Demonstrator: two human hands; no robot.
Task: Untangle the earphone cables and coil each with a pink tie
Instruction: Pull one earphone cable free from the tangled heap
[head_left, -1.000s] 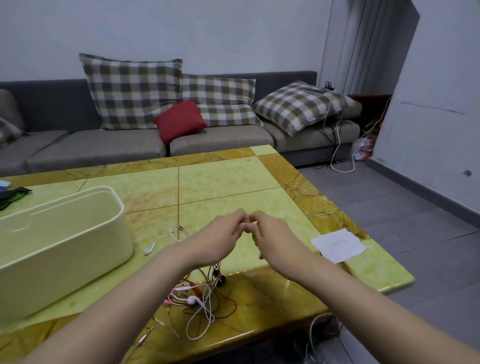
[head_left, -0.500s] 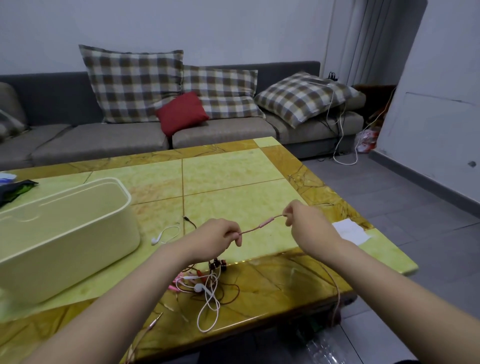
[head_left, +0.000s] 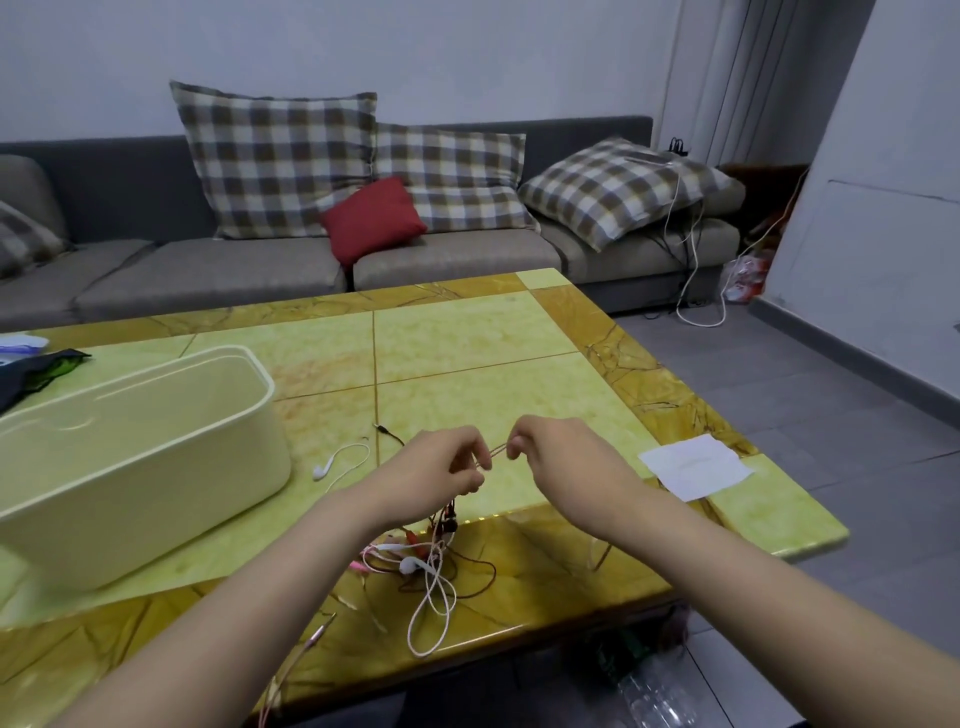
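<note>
Our left hand (head_left: 441, 467) and right hand (head_left: 563, 457) pinch a thin pinkish cable (head_left: 497, 450); yanking could cinch the white-and-dark wire tangle (head_left: 426, 564) under that grip.

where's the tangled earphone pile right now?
Head view: the earphone tangle lies on the table's near brown border, just below the left hand and right of the cream box. Left hand and right hand pinch a thin cable above it.

Cream bin (head_left: 156, 447), white paper (head_left: 695, 466) — sofa (head_left: 208, 270) behind
</note>
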